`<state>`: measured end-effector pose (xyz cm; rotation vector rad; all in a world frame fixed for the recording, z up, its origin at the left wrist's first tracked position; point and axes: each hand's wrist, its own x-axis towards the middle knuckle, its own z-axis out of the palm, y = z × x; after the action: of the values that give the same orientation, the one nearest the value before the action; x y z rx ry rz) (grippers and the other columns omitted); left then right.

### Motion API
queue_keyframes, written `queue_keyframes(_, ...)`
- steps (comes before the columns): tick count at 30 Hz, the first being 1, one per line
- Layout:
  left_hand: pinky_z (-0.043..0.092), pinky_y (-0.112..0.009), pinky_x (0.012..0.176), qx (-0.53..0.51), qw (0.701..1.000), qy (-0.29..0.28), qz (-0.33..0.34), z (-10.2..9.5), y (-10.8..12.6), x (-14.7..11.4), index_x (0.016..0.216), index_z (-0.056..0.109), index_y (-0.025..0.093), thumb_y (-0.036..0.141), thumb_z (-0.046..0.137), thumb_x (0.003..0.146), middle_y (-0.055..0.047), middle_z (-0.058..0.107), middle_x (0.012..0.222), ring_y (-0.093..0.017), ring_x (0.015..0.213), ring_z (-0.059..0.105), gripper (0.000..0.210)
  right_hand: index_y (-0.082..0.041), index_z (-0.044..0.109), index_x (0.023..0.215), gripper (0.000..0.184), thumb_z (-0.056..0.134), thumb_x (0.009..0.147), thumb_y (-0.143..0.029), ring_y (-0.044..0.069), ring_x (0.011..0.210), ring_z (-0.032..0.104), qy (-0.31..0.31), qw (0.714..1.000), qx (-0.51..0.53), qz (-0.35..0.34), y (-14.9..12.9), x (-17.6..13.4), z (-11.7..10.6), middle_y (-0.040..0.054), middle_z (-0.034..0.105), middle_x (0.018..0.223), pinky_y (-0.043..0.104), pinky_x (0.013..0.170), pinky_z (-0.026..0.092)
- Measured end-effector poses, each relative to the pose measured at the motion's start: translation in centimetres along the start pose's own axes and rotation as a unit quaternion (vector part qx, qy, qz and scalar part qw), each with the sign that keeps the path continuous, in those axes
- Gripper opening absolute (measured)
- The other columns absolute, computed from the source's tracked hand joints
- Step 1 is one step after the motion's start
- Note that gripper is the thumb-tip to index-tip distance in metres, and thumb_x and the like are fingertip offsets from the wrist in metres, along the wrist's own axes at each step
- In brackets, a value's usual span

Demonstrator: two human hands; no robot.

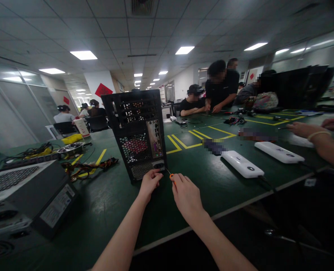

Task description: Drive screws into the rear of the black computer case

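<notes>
A black computer case (135, 146) stands upright on the green table, its back panel with ports and vents facing me. My left hand (150, 183) is at the lower right of that panel, close to the power socket (159, 166). Its thumb and fingers are pressed together; anything between them is too small to make out. My right hand (186, 194) is closed around the orange handle of a screwdriver (171, 175). The thin shaft points up and left, toward the case's lower right corner, and I cannot tell whether its tip touches anything.
A grey power supply unit (17, 199) sits at the left, with bundled cables (92, 167) behind it. White power banks (242, 164) lie at the right. Another person's hand (308, 131) reaches in there. The table edge (226, 213) runs below my right hand.
</notes>
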<state>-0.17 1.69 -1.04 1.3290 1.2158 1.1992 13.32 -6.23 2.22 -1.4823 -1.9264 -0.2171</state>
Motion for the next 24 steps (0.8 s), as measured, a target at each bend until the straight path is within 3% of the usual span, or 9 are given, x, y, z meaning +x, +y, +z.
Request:
queue_keyframes(5, 0.024, -0.016, 0.037, -0.011, 1.0, -0.006, 0.002, 0.1, 0.2, -0.2, 0.095, 0.053, 0.01, 0.031, 0.058, 0.061, 0.003, 0.051, 0.059, -0.003, 0.039, 0.037, 0.041, -0.019, 0.049, 0.083, 0.023, 0.035, 0.075, -0.004, 0.018, 0.075, 0.05, -0.015, 0.998, -0.047, -0.049, -0.2, 0.4, -0.6, 0.0052, 0.055, 0.082, 0.028, 0.061, 0.039)
queue_keyframes(12, 0.025, -0.017, 0.038, 0.003, 1.0, -0.003, 0.006, 0.0, 0.2, -0.2, 0.095, 0.052, 0.01, 0.031, 0.056, 0.062, 0.0, 0.054, 0.065, -0.002, 0.04, 0.038, 0.039, -0.019, 0.041, 0.084, 0.007, 0.037, 0.08, -0.017, 0.015, 0.06, 0.056, -0.057, 0.994, 0.055, 0.073, 0.8, 0.5, -0.3, 0.0015, 0.056, 0.072, 0.025, 0.049, 0.036)
queue_keyframes(15, 0.024, -0.017, 0.037, 0.007, 1.0, -0.005, 0.007, 0.1, 0.3, -0.3, 0.096, 0.052, 0.009, 0.031, 0.055, 0.063, 0.0, 0.053, 0.064, -0.002, 0.04, 0.037, 0.039, -0.02, 0.04, 0.082, 0.006, 0.038, 0.078, -0.017, 0.016, 0.063, 0.057, -0.054, 0.991, 0.085, 0.084, 0.9, 0.5, -0.2, 0.0012, 0.054, 0.073, 0.025, 0.051, 0.037)
queue_keyframes(21, 0.024, -0.017, 0.037, 0.003, 1.0, -0.004, -0.003, 0.1, 0.4, -0.2, 0.096, 0.051, 0.009, 0.029, 0.056, 0.063, 0.005, 0.045, 0.052, -0.003, 0.038, 0.035, 0.039, -0.018, 0.043, 0.085, 0.022, 0.045, 0.065, -0.009, 0.013, 0.069, 0.055, -0.037, 0.986, 0.137, 0.082, 0.6, 0.5, -0.6, 0.0051, 0.042, 0.092, 0.023, 0.057, 0.042)
queue_keyframes(24, 0.024, -0.017, 0.037, 0.0, 1.0, -0.003, 0.0, 0.1, 0.4, -0.1, 0.095, 0.051, 0.009, 0.029, 0.057, 0.063, 0.004, 0.046, 0.053, -0.003, 0.038, 0.036, 0.038, -0.018, 0.046, 0.09, 0.025, 0.042, 0.068, -0.007, 0.013, 0.072, 0.054, -0.024, 0.99, 0.129, 0.054, 0.4, 0.2, -0.9, 0.0049, 0.042, 0.092, 0.024, 0.061, 0.043)
